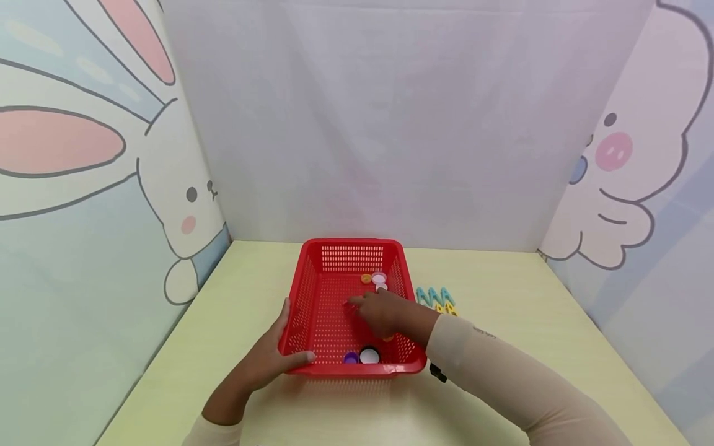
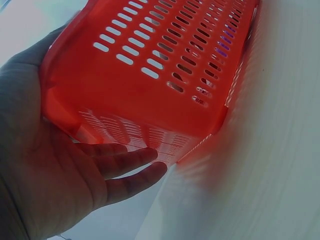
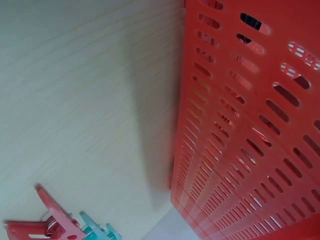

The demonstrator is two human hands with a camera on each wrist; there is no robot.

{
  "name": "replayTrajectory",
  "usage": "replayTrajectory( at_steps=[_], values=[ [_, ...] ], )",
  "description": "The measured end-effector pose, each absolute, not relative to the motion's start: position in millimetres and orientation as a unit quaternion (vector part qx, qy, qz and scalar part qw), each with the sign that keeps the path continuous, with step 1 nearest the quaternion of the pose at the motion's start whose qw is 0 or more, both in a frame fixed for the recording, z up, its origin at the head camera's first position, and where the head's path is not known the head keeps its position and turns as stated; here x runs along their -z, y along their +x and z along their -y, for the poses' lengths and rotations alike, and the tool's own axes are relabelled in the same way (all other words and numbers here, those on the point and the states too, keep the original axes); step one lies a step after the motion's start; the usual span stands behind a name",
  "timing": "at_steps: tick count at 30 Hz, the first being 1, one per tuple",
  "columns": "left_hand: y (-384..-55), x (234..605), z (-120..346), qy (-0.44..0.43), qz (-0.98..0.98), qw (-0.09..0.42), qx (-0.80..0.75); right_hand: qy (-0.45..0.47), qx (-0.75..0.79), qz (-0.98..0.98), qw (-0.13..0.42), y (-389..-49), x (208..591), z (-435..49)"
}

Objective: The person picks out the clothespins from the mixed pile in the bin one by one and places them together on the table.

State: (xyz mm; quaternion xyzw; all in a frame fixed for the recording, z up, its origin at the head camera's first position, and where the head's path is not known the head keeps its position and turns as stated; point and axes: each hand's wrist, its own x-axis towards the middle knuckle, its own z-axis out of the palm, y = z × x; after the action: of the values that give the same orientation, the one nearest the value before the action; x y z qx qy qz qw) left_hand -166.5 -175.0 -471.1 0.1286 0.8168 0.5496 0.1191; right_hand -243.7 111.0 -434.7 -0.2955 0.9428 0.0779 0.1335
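Observation:
A red plastic basket (image 1: pixel 357 370) with slotted walls stands on the table. At its near left corner rests my left hand (image 1: pixel 268 359), thumb over the front rim and fingers straight along the outside of the wall (image 2: pixel 135 100). My right hand (image 1: pixel 379 313) reaches down inside the basket, fingers pointing left; a small reddish spot shows at the fingertips, and I cannot tell whether it is held. Beyond this hand lie an orange cap (image 1: pixel 365 279), a pinkish cap (image 1: pixel 379 278) and a white cap (image 1: pixel 382 287). Nearer are a purple cap (image 1: pixel 350 358) and a white, dark-edged round cap (image 1: pixel 369 355).
Right of the basket are teal clips (image 1: pixel 434 296) and yellow clips (image 1: pixel 446 308), partly behind the right arm. The right wrist view also shows a red clip (image 3: pixel 55 220). A pale cloth wall (image 1: pixel 379 124) closes the back; printed panels flank the table (image 1: pixel 184 371).

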Motion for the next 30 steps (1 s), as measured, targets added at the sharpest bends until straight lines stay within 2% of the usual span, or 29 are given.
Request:
replayTrajectory(
  at_steps=[10, 21, 24, 30],
  values=[
    [-165.9, 471.6, 174.9, 0.13, -0.814, 0.119, -0.553, -0.312, -0.097, -0.936, 0.129, -245.8, 438.8, -112.6],
    [-166.0, 471.2, 175.9, 0.135, -0.81, 0.121, -0.558, -0.347, -0.126, -0.925, 0.09, -242.2, 437.7, -112.1],
    [-165.6, 471.4, 176.2, 0.135, -0.808, 0.121, -0.56, -0.374, -0.144, -0.914, 0.057, -241.5, 437.1, -111.5],
    [-164.4, 470.9, 176.0, 0.132, -0.808, 0.119, -0.561, -0.431, -0.221, -0.874, -0.049, -239.8, 431.7, -108.4]
  ],
)
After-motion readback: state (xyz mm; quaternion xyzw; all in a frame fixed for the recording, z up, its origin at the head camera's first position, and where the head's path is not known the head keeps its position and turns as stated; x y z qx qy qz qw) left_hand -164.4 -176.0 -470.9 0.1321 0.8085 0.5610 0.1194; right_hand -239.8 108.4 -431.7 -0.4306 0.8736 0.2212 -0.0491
